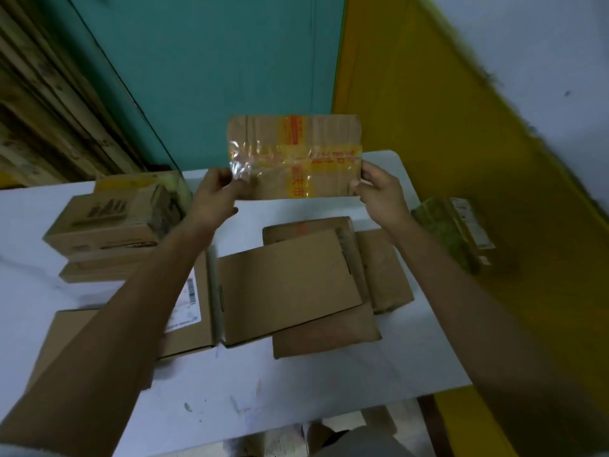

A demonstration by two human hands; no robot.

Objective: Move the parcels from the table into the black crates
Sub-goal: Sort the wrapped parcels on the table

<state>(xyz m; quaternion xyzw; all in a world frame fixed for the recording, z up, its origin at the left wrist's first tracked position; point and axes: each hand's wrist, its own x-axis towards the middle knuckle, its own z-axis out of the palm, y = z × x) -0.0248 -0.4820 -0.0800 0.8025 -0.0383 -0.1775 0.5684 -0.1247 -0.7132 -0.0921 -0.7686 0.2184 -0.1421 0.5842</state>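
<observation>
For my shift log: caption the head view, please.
Left hand and right hand hold a yellow-taped parcel above the white table, other parcels lying below.

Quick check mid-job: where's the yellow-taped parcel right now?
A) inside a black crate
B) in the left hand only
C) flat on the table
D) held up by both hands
D: the left hand and right hand each pinch a lower corner of the yellow-taped parcel, holding it upright over the table.
</observation>
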